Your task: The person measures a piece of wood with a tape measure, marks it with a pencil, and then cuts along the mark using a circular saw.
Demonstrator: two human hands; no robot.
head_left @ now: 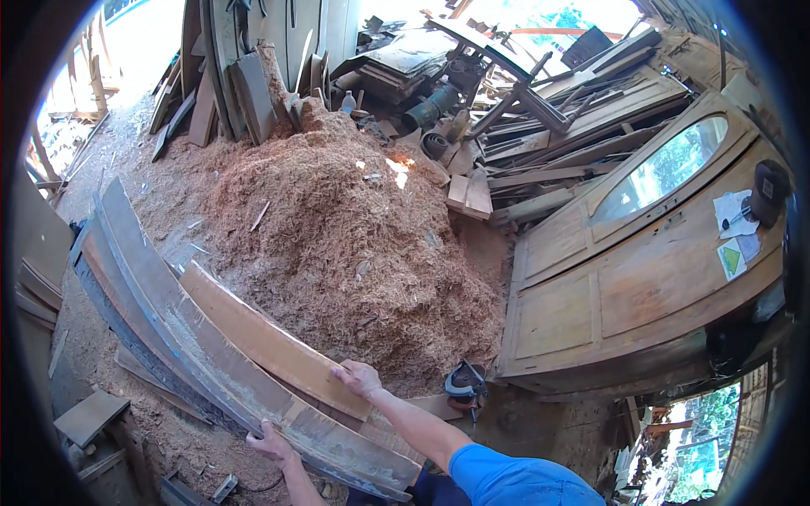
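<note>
Several long boards lie side by side in front of me, running from the far left toward my body. My right hand (359,378) grips the near end of a smooth light-brown plank (261,333), its fingers closed over the edge. The plank lies along the far side of a weathered grey board (202,341) with pale dust on it. My left hand (272,443) is closed on the near edge of that grey board; its thumb shows on top and part of the fingers is hidden. A bluish-grey board edge (139,329) shows to the left.
A large heap of wood shavings (337,228) rises beyond the boards. To the right lies a panelled wooden door (607,295) with an oval glass and a dark cap (769,192) on it. A grey power tool (466,381) sits beside the heap. Stacked lumber (574,152) fills the back right.
</note>
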